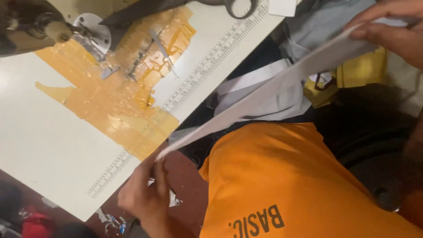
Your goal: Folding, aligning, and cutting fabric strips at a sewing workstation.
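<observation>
White fabric strip (282,86) stretched taut between both hands; left hand (147,194) pinches its lower end beside the sewing table (53,145); right hand (390,28) grips the upper end.

Bare white table (39,132) lower left, sewing machine (53,26) blocks top left, fabric pile (264,94) crowds rt edge.

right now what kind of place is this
Probably a sewing workshop. A sewing machine sits on a table edged with a printed ruler, and both hands, left hand and right hand, hold a white fabric strip stretched out.
</observation>
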